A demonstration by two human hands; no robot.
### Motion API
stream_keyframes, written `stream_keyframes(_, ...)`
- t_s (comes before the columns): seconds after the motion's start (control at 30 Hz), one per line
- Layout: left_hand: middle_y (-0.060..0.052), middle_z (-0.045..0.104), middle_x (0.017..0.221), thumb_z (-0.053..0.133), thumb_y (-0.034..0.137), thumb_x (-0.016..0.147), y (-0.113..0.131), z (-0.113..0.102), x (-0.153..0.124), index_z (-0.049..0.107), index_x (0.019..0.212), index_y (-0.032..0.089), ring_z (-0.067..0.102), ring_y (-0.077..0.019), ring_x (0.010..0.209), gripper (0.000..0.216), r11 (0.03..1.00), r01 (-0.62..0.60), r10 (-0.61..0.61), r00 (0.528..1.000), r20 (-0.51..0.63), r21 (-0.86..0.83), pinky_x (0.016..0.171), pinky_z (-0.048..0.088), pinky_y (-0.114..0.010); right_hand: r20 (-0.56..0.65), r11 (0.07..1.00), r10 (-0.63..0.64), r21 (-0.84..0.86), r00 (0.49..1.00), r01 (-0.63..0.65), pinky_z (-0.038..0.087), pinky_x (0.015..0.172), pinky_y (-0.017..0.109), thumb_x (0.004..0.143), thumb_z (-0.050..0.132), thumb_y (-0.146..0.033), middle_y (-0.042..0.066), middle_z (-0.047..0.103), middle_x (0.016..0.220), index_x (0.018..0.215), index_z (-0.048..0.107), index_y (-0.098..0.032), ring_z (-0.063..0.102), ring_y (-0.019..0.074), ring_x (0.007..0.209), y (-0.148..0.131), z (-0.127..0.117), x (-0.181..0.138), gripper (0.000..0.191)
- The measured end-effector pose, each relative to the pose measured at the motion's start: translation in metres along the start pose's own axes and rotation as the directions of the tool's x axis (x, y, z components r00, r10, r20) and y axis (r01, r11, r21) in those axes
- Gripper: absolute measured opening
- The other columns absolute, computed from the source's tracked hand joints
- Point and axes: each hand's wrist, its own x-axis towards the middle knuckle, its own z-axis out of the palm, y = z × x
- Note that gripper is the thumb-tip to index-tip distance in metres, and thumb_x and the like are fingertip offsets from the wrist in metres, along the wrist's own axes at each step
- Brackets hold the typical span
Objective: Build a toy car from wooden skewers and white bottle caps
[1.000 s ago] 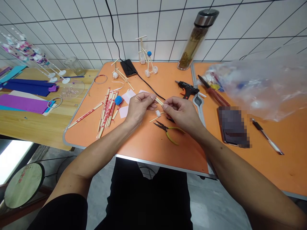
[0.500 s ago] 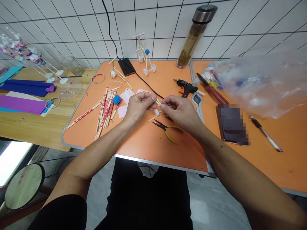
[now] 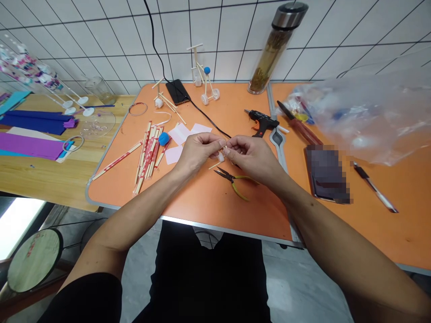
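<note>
Above the orange table, my left hand (image 3: 202, 150) and my right hand (image 3: 251, 154) meet fingertip to fingertip, both closed in a pinch. Short pieces of pale wooden stick are between them, mostly covered by the fingers. Just below the fingertips is a small white piece (image 3: 221, 157), and a short loose stick (image 3: 214, 165) lies beside it. Yellow-handled pliers (image 3: 232, 178) rest with jaws slightly apart, nearer to me. Behind my right hand lies a black glue gun (image 3: 261, 122). Pale pink paper squares (image 3: 179, 133) are left of my left hand.
Wrapped chopsticks (image 3: 148, 154) and a blue ball (image 3: 164, 139) lie at left. Small stick models with wheels (image 3: 210, 95) stand at the back near a tea bottle (image 3: 274, 54). To the right are a knife (image 3: 303, 128), a phone (image 3: 325, 172), a pen (image 3: 375, 186) and a plastic bag (image 3: 367, 116).
My fingertips have come together, covering most of the stick pieces that showed between them before. The things on the table have stayed in place.
</note>
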Motion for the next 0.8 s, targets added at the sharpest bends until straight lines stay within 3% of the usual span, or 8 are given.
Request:
stream_keyframes(0.17,-0.001,0.077,0.072,0.110,0.063,0.057,-0.0036,0.0020,0.0008,0.083,0.082,0.019,0.066,-0.0105,0.061,0.057,0.996,0.033,-0.034,0.999,-0.007,-0.079,0.063,0.055,-0.027,-0.012,0.986,0.050,0.161,0.999,-0.048,0.039,0.062,0.031,0.084,0.083,-0.042,-0.001,0.065,0.074,0.089,0.075,-0.019,0.052,0.0137,0.066,-0.0001,-0.0021,0.0015,0.025)
stream_keyframes(0.33,0.000,0.077,0.073,0.108,0.059,0.061,-0.0035,0.0044,-0.0013,0.081,0.081,0.019,0.066,-0.0104,0.062,0.052,0.999,-0.008,0.007,1.000,-0.027,-0.036,0.065,0.055,-0.027,0.002,0.975,0.038,0.219,0.999,-0.038,0.038,0.062,0.031,0.084,0.084,-0.039,-0.002,0.064,0.072,0.086,0.074,-0.019,0.050,0.0126,0.064,-0.0032,-0.0008,0.0019,0.022)
stream_keyframes(0.67,0.000,0.074,0.069,0.107,0.059,0.065,0.0010,-0.0020,0.0011,0.080,0.076,0.019,0.062,-0.0104,0.062,0.049,0.993,-0.046,0.047,0.999,-0.011,0.112,0.063,0.052,-0.026,0.025,0.996,0.027,0.088,0.999,-0.029,0.035,0.062,0.032,0.091,0.076,-0.039,0.000,0.065,0.071,0.086,0.076,-0.018,0.050,0.0137,0.064,0.0008,-0.0035,0.0011,0.021)
stream_keyframes(0.8,0.000,0.074,0.067,0.107,0.063,0.064,0.0000,-0.0003,0.0010,0.078,0.076,0.019,0.062,-0.0102,0.060,0.053,0.997,-0.018,0.017,1.000,0.003,0.077,0.063,0.051,-0.026,0.021,0.998,0.034,0.046,0.999,-0.035,0.038,0.064,0.032,0.091,0.075,-0.042,0.001,0.067,0.073,0.090,0.077,-0.018,0.053,0.0149,0.066,0.0003,-0.0041,0.0016,0.025)
